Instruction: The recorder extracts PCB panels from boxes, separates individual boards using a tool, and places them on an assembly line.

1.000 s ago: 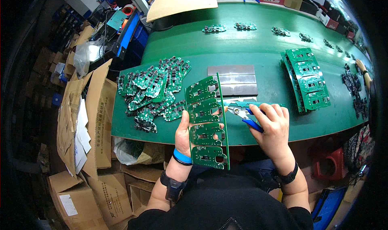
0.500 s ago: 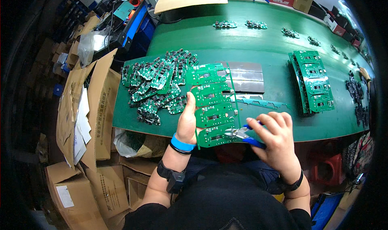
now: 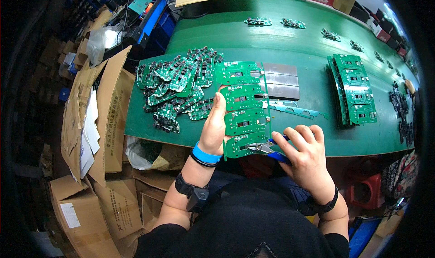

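A green circuit board panel (image 3: 245, 118), made of several joined boards with a thin strip along its right side, is held up by its left edge in my left hand (image 3: 214, 127). The thumb lies over its face; the other fingers are behind it. My right hand (image 3: 304, 154) is wrapped round the blue handles of cutting pliers (image 3: 265, 148). Their metal jaws lie over the lowest board of the panel. A heap of loose circuit boards (image 3: 177, 83) with black parts lies just left of the panel. Behind its right side sit grey blocks (image 3: 282, 80) and a cut-off green strip (image 3: 297, 109).
A stack of board panels (image 3: 357, 90) stands on the right of the green table (image 3: 217, 36). Small boards (image 3: 293, 24) sit in a row toward the far right. Dark parts (image 3: 399, 105) are piled at the right edge. Cardboard boxes (image 3: 84, 212) stand left, below the table.
The panel and both hands have shifted slightly up in the picture. The pliers' jaws have moved further onto the lowest board. My view has also shifted a little.
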The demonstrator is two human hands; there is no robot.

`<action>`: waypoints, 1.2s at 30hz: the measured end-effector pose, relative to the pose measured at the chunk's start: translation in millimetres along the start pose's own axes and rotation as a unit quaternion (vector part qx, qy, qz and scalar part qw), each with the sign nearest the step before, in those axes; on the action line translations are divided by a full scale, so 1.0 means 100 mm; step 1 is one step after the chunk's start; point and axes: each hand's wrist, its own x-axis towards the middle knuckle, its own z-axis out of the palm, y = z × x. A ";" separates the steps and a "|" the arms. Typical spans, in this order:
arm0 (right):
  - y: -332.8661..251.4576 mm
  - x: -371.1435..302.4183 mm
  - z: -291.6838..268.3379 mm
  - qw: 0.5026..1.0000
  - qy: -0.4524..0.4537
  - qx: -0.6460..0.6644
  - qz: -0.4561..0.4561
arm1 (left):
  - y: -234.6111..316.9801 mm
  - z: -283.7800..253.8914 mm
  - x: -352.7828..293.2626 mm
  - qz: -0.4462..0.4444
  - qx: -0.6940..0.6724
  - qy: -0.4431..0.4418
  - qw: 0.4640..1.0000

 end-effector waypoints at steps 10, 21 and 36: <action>0.01 0.02 -0.03 1.000 -0.004 -0.002 -0.007 | 0.03 0.05 0.00 0.000 -0.015 -0.010 1.000; -0.01 0.02 -0.03 1.000 -0.006 -0.019 -0.011 | 0.03 0.04 0.00 -0.006 -0.031 0.005 1.000; 0.01 0.02 -0.01 1.000 -0.027 0.002 0.000 | 0.00 -0.04 0.03 -0.010 -0.009 0.012 1.000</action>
